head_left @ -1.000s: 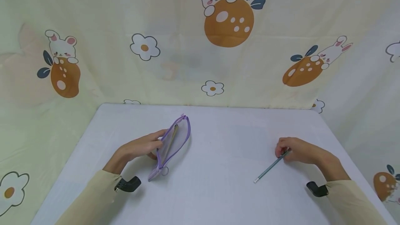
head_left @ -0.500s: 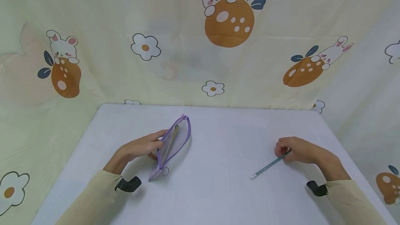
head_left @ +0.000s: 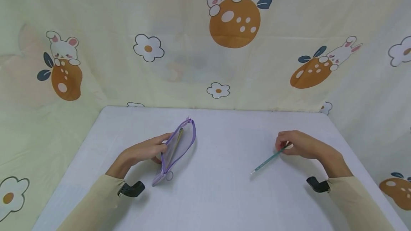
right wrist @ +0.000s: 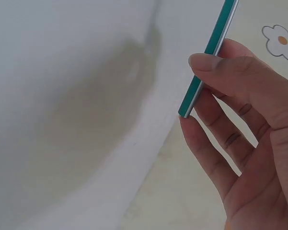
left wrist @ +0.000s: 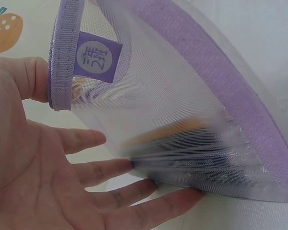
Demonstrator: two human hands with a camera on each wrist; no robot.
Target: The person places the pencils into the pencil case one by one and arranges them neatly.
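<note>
On the left of the table stands a purple-trimmed mesh pencil case [head_left: 191, 142], its mouth spread wide. My left hand [head_left: 144, 151] holds it by the near side; in the left wrist view the thumb hooks the purple rim and the fingers [left wrist: 148, 211] lie along the mesh. Inside, blurred through the mesh, are several long thin things; a yellowish pencil [head_left: 176, 142] shows in the head view. Over on the right, my right hand [head_left: 302, 144] pinches a teal pencil [head_left: 269, 159] between thumb and fingers near one end. Its white-tipped end points toward the near left, above the table.
The white table [head_left: 218, 195] has its back edge against a cream curtain [head_left: 179, 17] printed with rabbits and flowers. A small ring [head_left: 169, 176] hangs from the case's near end. Black wrist cameras [head_left: 132, 189] sit at both cuffs.
My right hand has lifted and shifted left and away from me, carrying the teal pencil, whose free end has swung leftward. The left hand and pencil case stay where they were.
</note>
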